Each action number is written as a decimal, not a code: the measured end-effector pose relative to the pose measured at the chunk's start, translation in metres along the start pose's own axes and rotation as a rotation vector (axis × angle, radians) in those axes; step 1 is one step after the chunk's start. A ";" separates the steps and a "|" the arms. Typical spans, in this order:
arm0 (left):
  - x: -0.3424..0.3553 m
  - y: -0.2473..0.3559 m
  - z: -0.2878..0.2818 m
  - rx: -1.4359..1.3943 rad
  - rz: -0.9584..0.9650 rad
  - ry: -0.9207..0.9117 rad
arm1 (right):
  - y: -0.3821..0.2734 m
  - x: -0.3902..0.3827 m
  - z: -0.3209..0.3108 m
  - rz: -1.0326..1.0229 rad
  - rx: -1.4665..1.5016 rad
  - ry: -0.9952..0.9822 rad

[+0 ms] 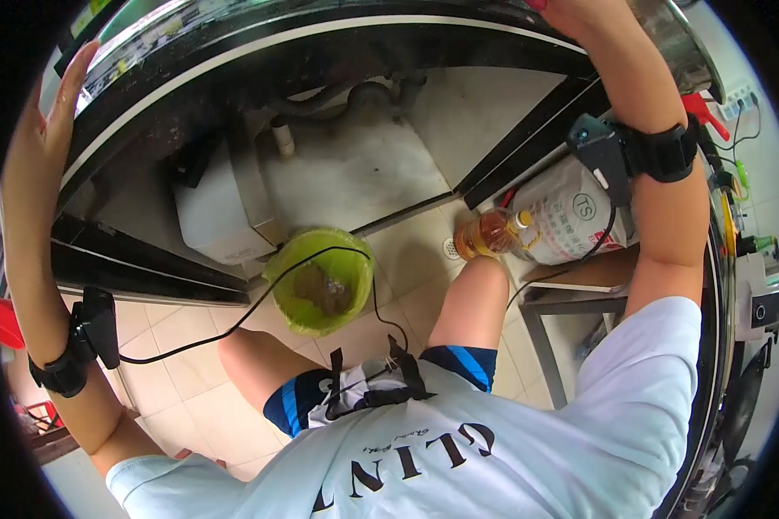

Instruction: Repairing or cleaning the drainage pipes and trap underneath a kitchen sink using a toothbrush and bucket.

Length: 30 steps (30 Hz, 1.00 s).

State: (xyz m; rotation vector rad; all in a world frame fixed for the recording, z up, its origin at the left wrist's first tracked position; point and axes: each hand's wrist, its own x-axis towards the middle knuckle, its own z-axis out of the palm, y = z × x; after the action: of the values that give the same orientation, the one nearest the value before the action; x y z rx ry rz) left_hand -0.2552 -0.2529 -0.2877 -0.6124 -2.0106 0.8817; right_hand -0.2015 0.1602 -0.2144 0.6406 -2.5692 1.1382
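Observation:
My left hand (56,104) is raised at the far left, against the edge of the counter (234,43). One digit is stretched out along that edge; the rest of the hand is partly out of the picture, and I see nothing held. My right hand (571,13) reaches up to the counter at the top right. The picture's edge cuts off most of its fingers, so whatever it touches is hidden. Below the counter is a cabinet space (363,164) with grey hoses (346,99) and a short white pipe (282,137).
A green bin (355,251) with waste inside stands between my knees, a black cable (234,329) crossing it. A white box (221,203) sits inside the cabinet at left. At right are a bottle of amber liquid (485,235), a white sack (563,212) and a metal-legged rack (541,346).

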 end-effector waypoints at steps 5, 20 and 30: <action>-0.007 0.002 -0.013 -0.054 -0.054 0.011 | -0.006 -0.022 -0.007 -0.042 0.128 -0.024; 0.013 0.082 -0.141 -0.684 0.047 0.283 | 0.071 -0.125 0.054 0.124 0.424 -0.595; 0.044 0.190 -0.126 -1.405 -0.124 0.015 | 0.190 -0.076 0.109 0.404 0.379 -0.889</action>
State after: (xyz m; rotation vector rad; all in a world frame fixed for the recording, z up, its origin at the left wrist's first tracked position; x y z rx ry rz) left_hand -0.1540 -0.0573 -0.3608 -1.1617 -2.3887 -0.7752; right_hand -0.2352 0.2136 -0.4373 0.8892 -3.3518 1.8226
